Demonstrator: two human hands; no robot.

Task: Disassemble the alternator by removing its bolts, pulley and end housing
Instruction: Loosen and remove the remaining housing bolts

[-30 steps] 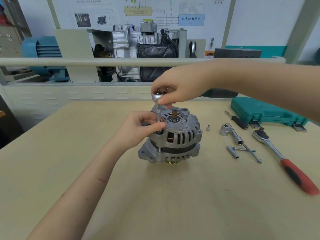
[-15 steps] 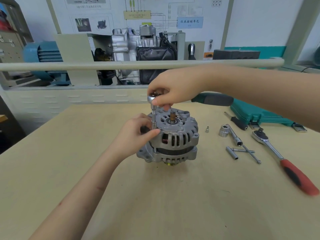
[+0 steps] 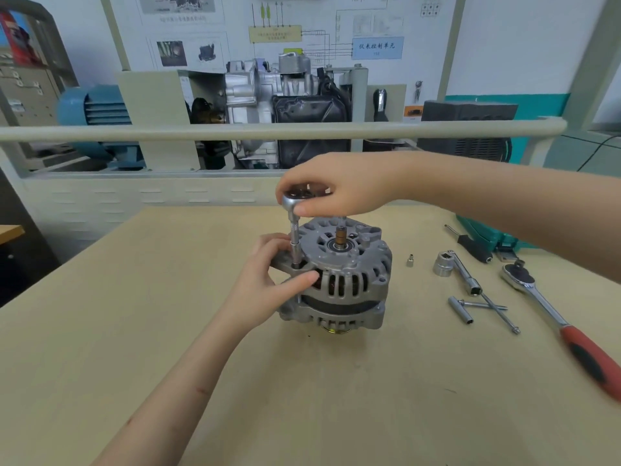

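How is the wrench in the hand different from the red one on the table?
The ratchet in the right hand stands over the alternator on a thin upright extension; the red-handled ratchet lies flat on the table, untouched. The held one's handle is hidden; the other's shows red and black. Both have shiny metal heads.

There is just one camera. It sits on the person's head and looks forward and down at the table (image 3: 141, 331). It is close, so both arms reach in from the bottom and the right side. The alternator (image 3: 339, 280) sits near the middle of the picture. The far wall (image 3: 504, 45) shows at the top. The wide lens bends the pale rail (image 3: 134, 132) a little. No second view shares the scene.
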